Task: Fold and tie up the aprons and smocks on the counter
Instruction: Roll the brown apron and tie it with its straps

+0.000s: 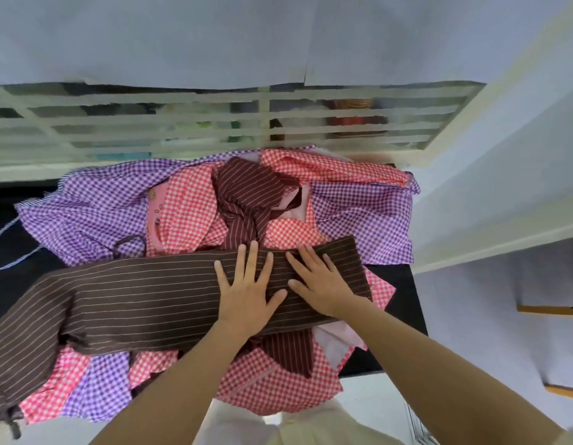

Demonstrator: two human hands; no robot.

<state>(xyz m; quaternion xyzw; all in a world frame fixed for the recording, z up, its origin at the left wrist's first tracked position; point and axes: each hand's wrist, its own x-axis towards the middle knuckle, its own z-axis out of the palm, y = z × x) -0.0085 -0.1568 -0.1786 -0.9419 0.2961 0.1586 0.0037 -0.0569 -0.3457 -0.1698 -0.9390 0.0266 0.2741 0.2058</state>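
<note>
Both arms reach forward from the bottom of the view, bare to the elbow, over a heap of cloth. The left hand (246, 290) lies palm down on the brown striped apron (134, 300), fingers straight and spread, its fingertips at the apron's far edge. The right hand (320, 284) lies flat just beside it, fingers splayed and angled a little to the left, thumb near the left thumb. Neither hand curls round anything; both are released and pressing flat on the fabric.

The brown apron is laid as a long band across the front of the heap, which sits on the black surface (407, 332). Beyond the hands a maroon striped cloth (246, 194) lies crumpled on top of red checked cloth (182, 203), with purple checked cloth (86, 213) spread wide on both sides.

The apron's left end droops over the near edge and is cut off at the lower left corner. How many layers it is folded in I cannot tell. The heap hides most of the surface, and how many separate garments it holds is unclear. A thin blue striped strap (8, 248) loops out at the left, its origin buried under the purple cloth. Behind the pale slatted grille (214, 123), only blurred coloured shapes show.
</note>
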